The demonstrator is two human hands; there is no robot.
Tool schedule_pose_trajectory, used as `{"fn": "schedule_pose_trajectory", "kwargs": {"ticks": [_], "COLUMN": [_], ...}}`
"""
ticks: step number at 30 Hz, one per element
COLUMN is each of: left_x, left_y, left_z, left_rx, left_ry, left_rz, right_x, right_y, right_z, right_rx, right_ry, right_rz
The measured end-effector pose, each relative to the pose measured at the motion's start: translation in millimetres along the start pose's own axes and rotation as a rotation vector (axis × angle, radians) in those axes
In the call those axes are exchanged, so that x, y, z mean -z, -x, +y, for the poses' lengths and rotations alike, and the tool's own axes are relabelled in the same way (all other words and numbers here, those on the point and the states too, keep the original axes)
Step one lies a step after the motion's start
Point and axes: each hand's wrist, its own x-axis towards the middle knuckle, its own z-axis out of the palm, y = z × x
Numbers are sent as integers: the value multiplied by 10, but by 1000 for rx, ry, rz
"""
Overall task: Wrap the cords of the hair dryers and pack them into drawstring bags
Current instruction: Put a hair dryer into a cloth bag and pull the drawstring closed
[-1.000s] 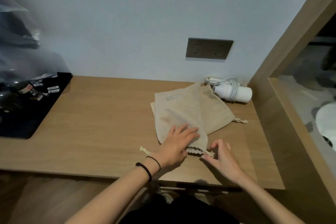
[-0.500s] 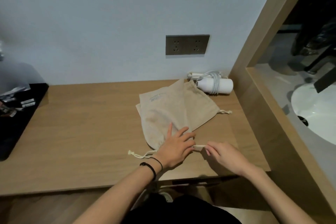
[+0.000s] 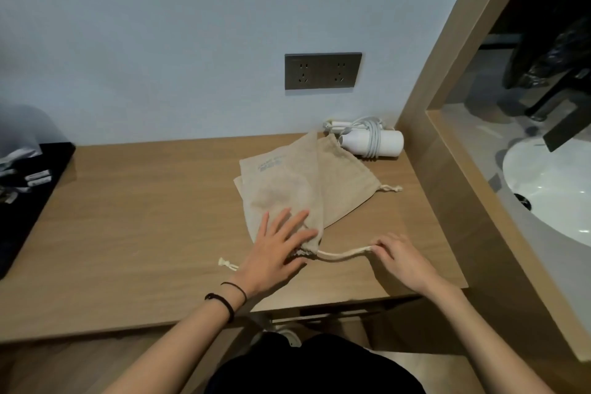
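Observation:
Two beige drawstring bags lie overlapped on the wooden desk (image 3: 128, 233). The upper bag (image 3: 284, 192) has blue print and its gathered mouth points toward me. My left hand (image 3: 278, 249) presses flat on that mouth, fingers spread. My right hand (image 3: 396, 253) pinches the bag's white drawstring (image 3: 342, 254), which runs taut between both hands. The string's other knotted end (image 3: 225, 263) lies left of my left wrist. The lower bag (image 3: 348, 189) sticks out to the right. A white hair dryer (image 3: 371, 142) with its cord wound round it lies at the back by the wall.
A grey double socket plate (image 3: 323, 71) sits on the wall above the dryer. A black tray (image 3: 28, 198) with small packets lies at the desk's left end. A wooden partition (image 3: 454, 169) bounds the desk on the right, with a white sink (image 3: 553, 189) beyond it.
My right hand has drawn the drawstring out to the right, away from the bag's mouth, which is now cinched. My left hand has stayed pressed on the bag.

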Motion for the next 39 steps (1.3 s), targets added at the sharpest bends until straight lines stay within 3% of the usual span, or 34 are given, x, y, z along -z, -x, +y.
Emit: {"fn": "schedule_pose_trajectory", "kwargs": {"ticks": [6,9,11,15,20,24,33,39], "left_x": [-95,-90,-38,57,196,370,462,355], "left_y": [436,514,539,578,610,635,767,631], "left_z": [-75,-45,-36,-53,-129,-274,-614,-337], "left_rx": [536,628,669,465,385,337,513,562], "left_ry": [208,197,258,241,448,331,333,305], "left_rz": [182,156,100,-100,-119,-143,-254,-305], "right_x": [-261,-467,-522,-478,-354,-214,-146,-259], "right_y": [-21,-150,-193,-159,-173,-201,-237,-293], "right_z": [-622,-796,-805,-759,-638,-559,-187,-395], "right_rx": [140,137,128,174,208,198,49,137], "right_ry": [142,164,-30,-185,-134,-86,-92,-29], "right_rz": [-118,-93,-133,-169,-130,-125,-6,-217]}}
